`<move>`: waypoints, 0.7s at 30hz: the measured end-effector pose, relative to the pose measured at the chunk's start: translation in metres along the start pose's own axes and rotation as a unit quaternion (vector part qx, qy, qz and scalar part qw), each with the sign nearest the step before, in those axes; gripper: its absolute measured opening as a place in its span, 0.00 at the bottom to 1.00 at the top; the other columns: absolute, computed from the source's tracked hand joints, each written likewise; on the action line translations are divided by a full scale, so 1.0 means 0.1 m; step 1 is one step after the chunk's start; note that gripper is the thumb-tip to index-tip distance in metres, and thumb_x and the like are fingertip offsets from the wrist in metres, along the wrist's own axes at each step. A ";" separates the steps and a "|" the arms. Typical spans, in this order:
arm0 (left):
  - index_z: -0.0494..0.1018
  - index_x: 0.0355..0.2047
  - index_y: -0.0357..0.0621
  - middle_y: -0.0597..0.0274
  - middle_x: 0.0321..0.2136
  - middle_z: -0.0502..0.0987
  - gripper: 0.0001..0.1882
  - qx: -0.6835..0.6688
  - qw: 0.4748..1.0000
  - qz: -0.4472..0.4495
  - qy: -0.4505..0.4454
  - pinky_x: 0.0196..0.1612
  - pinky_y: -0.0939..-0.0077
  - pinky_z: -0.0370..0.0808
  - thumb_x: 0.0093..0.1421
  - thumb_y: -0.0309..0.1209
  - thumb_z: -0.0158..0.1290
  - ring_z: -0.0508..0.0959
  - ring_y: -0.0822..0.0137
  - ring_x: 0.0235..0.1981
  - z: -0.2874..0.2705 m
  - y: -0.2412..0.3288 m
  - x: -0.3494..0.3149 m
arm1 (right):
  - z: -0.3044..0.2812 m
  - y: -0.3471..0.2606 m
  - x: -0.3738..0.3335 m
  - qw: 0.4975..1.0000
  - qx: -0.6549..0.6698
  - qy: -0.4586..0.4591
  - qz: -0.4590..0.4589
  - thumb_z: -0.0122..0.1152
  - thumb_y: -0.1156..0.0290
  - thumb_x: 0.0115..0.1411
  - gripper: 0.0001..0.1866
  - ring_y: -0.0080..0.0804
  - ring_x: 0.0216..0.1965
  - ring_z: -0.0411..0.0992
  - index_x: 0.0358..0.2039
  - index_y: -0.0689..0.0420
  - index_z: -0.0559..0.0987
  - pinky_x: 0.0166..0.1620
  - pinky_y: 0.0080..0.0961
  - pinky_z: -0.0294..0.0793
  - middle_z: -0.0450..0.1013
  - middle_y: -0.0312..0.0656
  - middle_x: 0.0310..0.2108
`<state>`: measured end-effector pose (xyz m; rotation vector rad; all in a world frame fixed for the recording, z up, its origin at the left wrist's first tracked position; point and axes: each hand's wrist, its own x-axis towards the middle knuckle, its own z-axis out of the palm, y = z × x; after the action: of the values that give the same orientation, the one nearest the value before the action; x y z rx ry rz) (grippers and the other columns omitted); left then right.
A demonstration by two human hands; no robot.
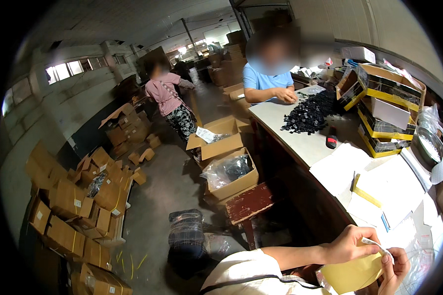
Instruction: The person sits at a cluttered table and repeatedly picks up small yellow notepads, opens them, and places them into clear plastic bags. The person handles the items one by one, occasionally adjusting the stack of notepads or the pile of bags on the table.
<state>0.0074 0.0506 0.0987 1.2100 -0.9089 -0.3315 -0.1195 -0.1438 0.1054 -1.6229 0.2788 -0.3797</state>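
Note:
At the lower right, my left hand (350, 244) pinches one end of a narrow white strip (377, 245) that looks like rolled or folded paper. The thumb and fingers of my right hand (395, 272) close on its other end. A yellow sheet (352, 275) hangs just below the strip, between my hands; whether the two are joined, I cannot tell. Loose white papers (389, 184) lie on the table beyond my hands, with a pen (354, 181) among them.
Across the pale table (275, 115), a person in blue (268, 78) handles a pile of small black pieces (307, 113). Black-and-yellow boxes (386, 123) stack at right. Beside the table are open cartons (234, 177) and a worn red bench (250, 202). Another person in pink (163, 91) stands farther off.

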 end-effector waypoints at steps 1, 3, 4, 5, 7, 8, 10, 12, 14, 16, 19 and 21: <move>0.80 0.37 0.36 0.62 0.30 0.83 0.08 0.002 1.000 -0.007 -0.003 0.40 0.78 0.73 0.66 0.30 0.62 0.78 0.77 0.35 0.01 0.02 0.00 | -0.04 0.00 0.03 0.999 0.007 -0.023 -0.036 0.67 0.69 0.64 0.10 0.14 0.32 0.66 0.36 0.60 0.76 0.36 0.13 0.62 0.71 0.30 0.29; 0.81 0.37 0.37 0.63 0.29 0.83 0.08 -0.010 1.000 -0.014 -0.008 0.40 0.79 0.73 0.66 0.30 0.62 0.78 0.78 0.35 0.04 0.02 0.02 | -0.13 0.00 0.00 1.000 0.004 0.005 -0.030 0.68 0.69 0.63 0.10 0.14 0.31 0.66 0.35 0.59 0.76 0.35 0.13 0.62 0.70 0.29 0.29; 0.81 0.37 0.37 0.63 0.29 0.83 0.08 -0.016 1.000 -0.018 -0.010 0.40 0.79 0.73 0.66 0.30 0.62 0.77 0.78 0.34 0.05 0.02 0.03 | -0.16 0.00 -0.02 0.999 0.003 0.018 -0.027 0.69 0.70 0.63 0.10 0.14 0.30 0.65 0.35 0.59 0.76 0.35 0.13 0.62 0.70 0.29 0.28; 0.82 0.36 0.37 0.64 0.29 0.83 0.07 -0.021 1.000 -0.016 -0.016 0.40 0.79 0.72 0.66 0.30 0.62 0.77 0.79 0.34 0.07 0.03 0.06 | -0.18 -0.02 -0.02 0.999 -0.017 0.017 -0.036 0.70 0.68 0.62 0.11 0.14 0.30 0.65 0.35 0.59 0.75 0.35 0.12 0.61 0.69 0.28 0.28; 0.82 0.36 0.37 0.64 0.29 0.83 0.08 -0.019 0.999 -0.009 -0.023 0.40 0.79 0.73 0.66 0.30 0.62 0.78 0.79 0.34 0.10 0.03 0.09 | -0.23 -0.03 -0.16 0.997 0.016 0.060 0.048 0.67 0.70 0.65 0.10 0.27 0.37 0.73 0.42 0.62 0.79 0.42 0.25 0.72 0.76 0.38 0.35; 0.81 0.36 0.37 0.64 0.29 0.83 0.08 -0.017 0.999 -0.006 -0.027 0.40 0.79 0.73 0.65 0.30 0.62 0.78 0.79 0.34 0.11 0.04 0.11 | -0.25 -0.04 -0.21 0.992 0.035 0.081 0.088 0.65 0.71 0.67 0.11 0.33 0.40 0.77 0.45 0.63 0.82 0.45 0.31 0.78 0.79 0.43 0.39; 0.82 0.36 0.38 0.62 0.29 0.83 0.08 -0.003 0.999 0.023 -0.032 0.39 0.79 0.73 0.65 0.31 0.63 0.79 0.77 0.33 0.15 0.03 0.15 | -0.28 0.02 -0.09 0.998 0.009 0.046 -0.037 0.70 0.67 0.62 0.12 0.14 0.30 0.65 0.34 0.58 0.74 0.35 0.12 0.60 0.68 0.28 0.28; 0.81 0.35 0.38 0.59 0.29 0.83 0.08 0.022 0.997 0.055 -0.039 0.36 0.77 0.73 0.64 0.30 0.63 0.80 0.72 0.31 0.19 -0.02 0.20 | -0.30 -0.13 -0.07 0.999 -0.013 0.011 -0.036 0.70 0.66 0.62 0.13 0.14 0.31 0.65 0.34 0.58 0.74 0.36 0.13 0.60 0.68 0.28 0.28; 0.80 0.34 0.38 0.56 0.27 0.82 0.07 0.061 0.994 0.085 -0.043 0.33 0.74 0.73 0.63 0.30 0.64 0.80 0.66 0.28 0.23 -0.09 0.24 | -0.26 -0.28 -0.06 0.998 -0.056 -0.014 -0.022 0.70 0.68 0.60 0.13 0.19 0.36 0.66 0.37 0.60 0.74 0.42 0.17 0.64 0.68 0.32 0.32; 0.79 0.33 0.38 0.53 0.24 0.80 0.07 0.120 0.986 0.103 -0.061 0.30 0.70 0.71 0.61 0.29 0.63 0.79 0.60 0.24 0.22 -0.05 0.27 | -0.22 -0.37 -0.08 0.992 -0.123 -0.019 -0.022 0.69 0.70 0.59 0.13 0.22 0.39 0.66 0.38 0.61 0.74 0.45 0.20 0.65 0.68 0.33 0.33; 0.77 0.31 0.38 0.51 0.21 0.77 0.07 0.176 0.973 0.128 -0.076 0.27 0.65 0.69 0.60 0.28 0.63 0.76 0.55 0.21 0.24 -0.02 0.34 | -0.26 -0.24 -0.09 0.976 -0.198 0.000 -0.090 0.65 0.79 0.58 0.11 0.26 0.40 0.66 0.40 0.62 0.73 0.47 0.24 0.66 0.68 0.36 0.34; 0.77 0.30 0.37 0.51 0.19 0.75 0.07 0.200 0.968 0.133 -0.074 0.26 0.63 0.68 0.60 0.28 0.62 0.76 0.54 0.20 0.25 -0.03 0.37 | -0.25 -0.20 -0.07 0.958 -0.248 0.008 -0.145 0.64 0.83 0.56 0.12 0.28 0.39 0.66 0.39 0.63 0.72 0.46 0.25 0.67 0.67 0.38 0.33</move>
<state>0.0124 0.0091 0.1129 1.4210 -1.2967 -0.0193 -0.1365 -0.1619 0.1265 -2.1665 0.1527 -0.5799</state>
